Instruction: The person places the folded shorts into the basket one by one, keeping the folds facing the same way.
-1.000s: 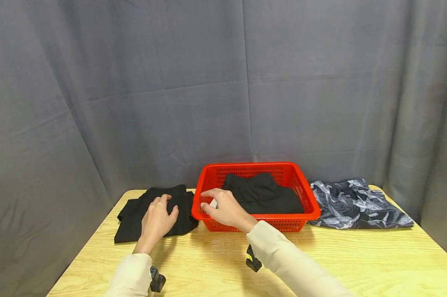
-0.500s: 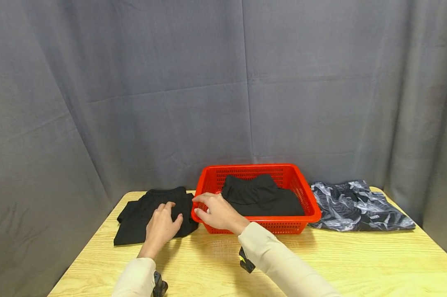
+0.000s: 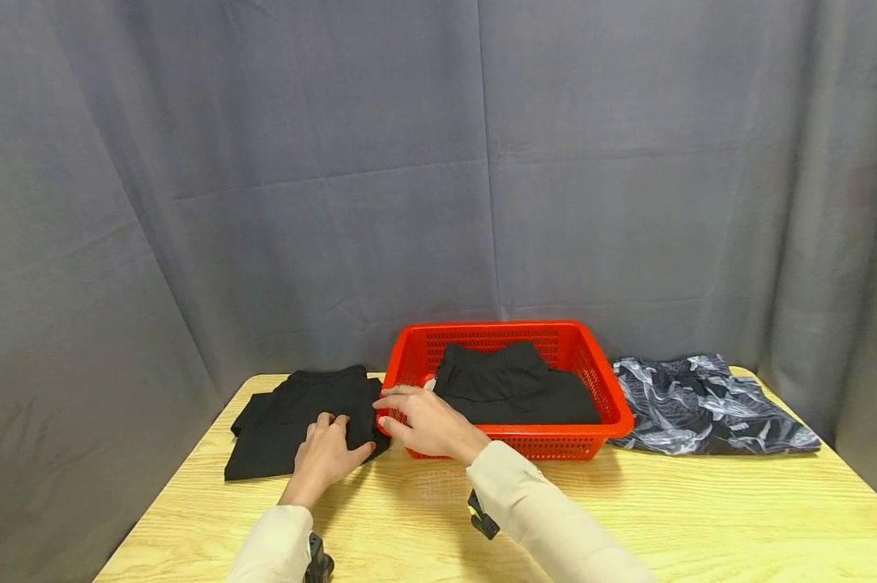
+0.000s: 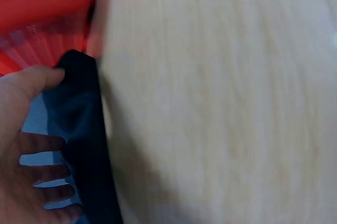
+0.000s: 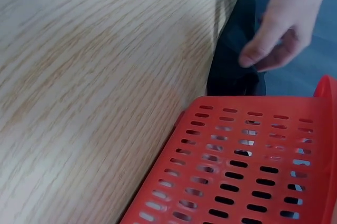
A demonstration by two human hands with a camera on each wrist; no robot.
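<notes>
- Bench (image 3: 700, 518): pale wood-grain top, backed by a grey curtain (image 3: 263, 202); it carried every item below.
- Red basket (image 3: 616, 405): perforated plastic, at mid-bench; a folded black garment (image 3: 514, 389) lay inside, against the far wall.
- Patterned garment (image 3: 708, 405): grey-and-white print, folded, lying on the bench just right of the basket.
- Black folded garment (image 3: 300, 417): lay flat on the bench just left of the basket, its right corner close against the basket's left end. Judged soft, light and limp; likely to sag and come unfolded if lifted by a single corner. Best taken along the folded right edge and near edge, both hands spread apart, or with a flat hand slid beneath.
- Left hand (image 3: 329, 455): rested on the near right corner of the black folded garment; the left wrist view showed the thumb lying on the cloth edge and the fingers (image 4: 45, 158) spread loosely on it, with no closed pinch visible.
- Right hand (image 3: 427, 421): at the basket's left end, beside the garment's corner; fingers extended and relaxed, holding nothing that could be seen.
</notes>
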